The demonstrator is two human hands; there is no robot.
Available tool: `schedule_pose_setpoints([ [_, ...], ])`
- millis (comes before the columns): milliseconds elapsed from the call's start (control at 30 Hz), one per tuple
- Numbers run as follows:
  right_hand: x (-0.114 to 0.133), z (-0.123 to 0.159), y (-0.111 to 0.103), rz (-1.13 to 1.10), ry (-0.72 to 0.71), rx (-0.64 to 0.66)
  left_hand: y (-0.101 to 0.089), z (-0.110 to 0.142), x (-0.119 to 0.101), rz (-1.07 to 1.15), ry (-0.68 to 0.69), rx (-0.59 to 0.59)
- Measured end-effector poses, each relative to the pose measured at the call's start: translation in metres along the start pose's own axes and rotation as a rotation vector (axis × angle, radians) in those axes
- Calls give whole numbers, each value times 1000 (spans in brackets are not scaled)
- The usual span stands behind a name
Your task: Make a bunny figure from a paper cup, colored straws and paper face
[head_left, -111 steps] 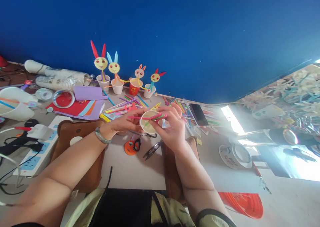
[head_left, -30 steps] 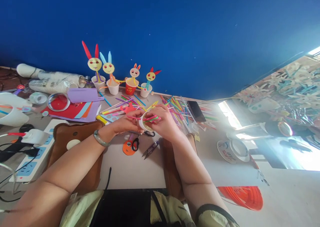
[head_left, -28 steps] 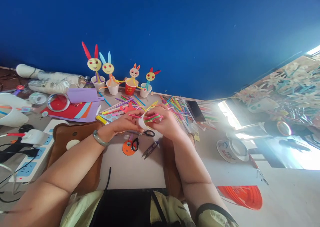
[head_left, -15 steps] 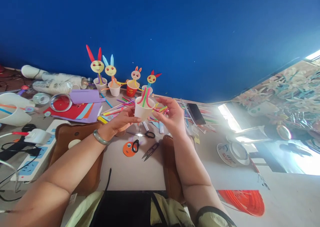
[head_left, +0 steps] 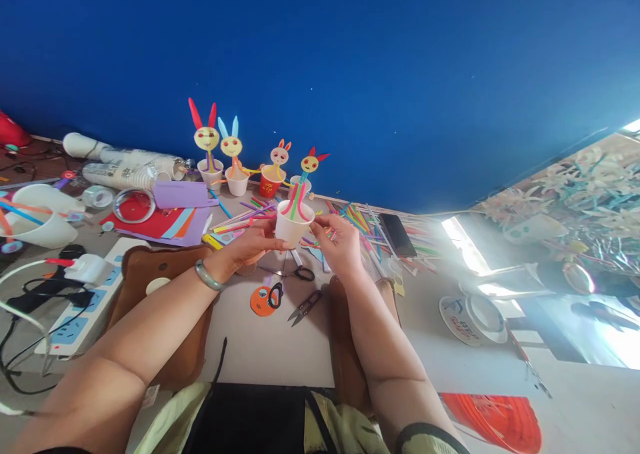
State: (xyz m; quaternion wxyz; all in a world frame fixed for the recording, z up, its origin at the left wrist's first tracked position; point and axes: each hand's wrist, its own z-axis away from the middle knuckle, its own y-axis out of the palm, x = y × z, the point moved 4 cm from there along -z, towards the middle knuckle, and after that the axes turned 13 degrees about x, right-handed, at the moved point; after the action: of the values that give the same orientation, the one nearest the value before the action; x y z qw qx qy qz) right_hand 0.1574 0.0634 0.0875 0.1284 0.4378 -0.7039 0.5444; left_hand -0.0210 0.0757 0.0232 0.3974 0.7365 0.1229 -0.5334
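My left hand (head_left: 250, 246) grips a small white paper cup (head_left: 293, 229) held upright above the table. Pink and green straws (head_left: 296, 199) stick up out of the cup. My right hand (head_left: 340, 244) is beside the cup on its right, fingers curled, fingertips close to the rim; whether it holds anything I cannot make out. A green bangle (head_left: 207, 276) is on my left wrist. Below the hands lie an orange paper disc with black scissors (head_left: 267, 299) and small snips (head_left: 306, 307).
Four cup bunnies (head_left: 235, 154) stand against the blue wall. Loose coloured straws (head_left: 360, 219) and a phone (head_left: 400, 231) lie beyond my hands. Coloured paper (head_left: 165, 221), tape rolls, stacked cups (head_left: 125, 171) and a power strip (head_left: 85, 301) fill the left. A white dish (head_left: 473, 314) sits right.
The cup was lying on its side between both hands with the straws across it; it has been turned upright and lifted, and my right hand has drawn back a little.
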Motion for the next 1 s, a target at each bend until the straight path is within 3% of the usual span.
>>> schedule_pose_setpoints([
  [600, 0, -4, -5, -358, 88, 264, -1, 7, -7, 9, 56, 116],
  [800, -2, -5, -2, -261, 89, 199, -5, 4, -5, -15, 30, 101],
  [1000, -4, -4, -6, -263, 47, 55, -2, 4, 2, -46, -46, 47],
])
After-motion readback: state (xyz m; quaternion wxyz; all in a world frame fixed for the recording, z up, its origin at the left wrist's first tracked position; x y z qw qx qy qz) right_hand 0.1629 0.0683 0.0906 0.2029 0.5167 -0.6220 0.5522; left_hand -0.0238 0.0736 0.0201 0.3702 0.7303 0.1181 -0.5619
